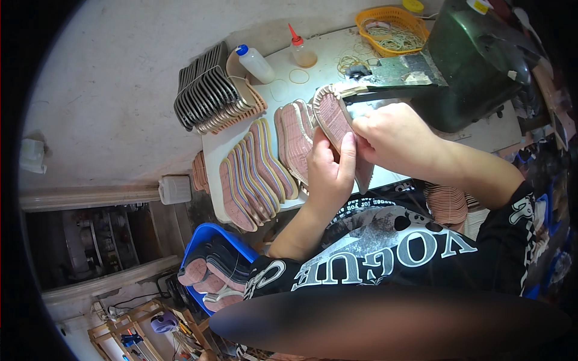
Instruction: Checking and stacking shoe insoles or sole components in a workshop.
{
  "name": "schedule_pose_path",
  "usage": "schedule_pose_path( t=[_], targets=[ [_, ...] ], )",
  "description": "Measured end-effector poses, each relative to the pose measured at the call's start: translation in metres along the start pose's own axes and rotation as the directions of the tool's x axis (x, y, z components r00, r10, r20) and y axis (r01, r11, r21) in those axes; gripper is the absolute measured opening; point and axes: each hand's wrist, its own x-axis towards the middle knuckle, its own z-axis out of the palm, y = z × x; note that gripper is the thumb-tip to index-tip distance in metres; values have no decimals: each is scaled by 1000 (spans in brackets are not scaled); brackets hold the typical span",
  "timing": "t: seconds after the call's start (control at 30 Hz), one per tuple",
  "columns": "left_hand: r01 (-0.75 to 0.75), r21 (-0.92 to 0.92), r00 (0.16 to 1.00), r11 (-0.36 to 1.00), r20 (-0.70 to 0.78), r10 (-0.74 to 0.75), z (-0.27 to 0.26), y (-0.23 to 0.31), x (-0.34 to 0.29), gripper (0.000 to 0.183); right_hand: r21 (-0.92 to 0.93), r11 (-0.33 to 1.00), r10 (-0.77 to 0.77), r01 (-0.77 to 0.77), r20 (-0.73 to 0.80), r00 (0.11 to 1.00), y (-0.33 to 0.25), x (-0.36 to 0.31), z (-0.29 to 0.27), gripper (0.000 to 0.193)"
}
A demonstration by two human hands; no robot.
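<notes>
Both my hands hold a pinkish shoe sole (332,115) with a cream rim up against the end of a green machine's arm (394,71). My left hand (331,167) grips its near part, with the thumb laid on the upper face. Closed at the sole's right edge is my right hand (390,131); its fingertips are partly hidden. Just left of the held sole stands a group of similar pink soles (293,141). Farther left, a fanned row of pink soles (250,174) with yellow and blue edges lies on the white table (214,155).
At the back left are stacked dark curved pieces (208,90), then a blue-capped bottle (256,65) and a red-tipped bottle (303,55). An orange basket (364,27) holds rubber bands. The green machine body (475,66) fills the right; a blue bin (195,240) with soles stands lower left.
</notes>
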Motion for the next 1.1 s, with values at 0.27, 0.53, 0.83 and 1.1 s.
schedule_pose_path(
  t=[0.27,0.53,0.83,1.1],
  targets=[
    [100,-300,987,949,-89,-133,5,-5,4,20,945,255,482,-206,61,874,39,-19,43,10],
    [228,-358,971,905,12,-240,9,-9,-2,22,462,885,204,-63,-261,944,26,-22,31,9],
    [405,-89,906,910,174,-386,4,-17,-5,27,-38,997,-80,74,-206,975,24,-26,44,11],
    [403,-331,915,853,120,-386,3,-16,-5,34,716,654,349,-242,-2,937,29,-21,43,13]
  ],
)
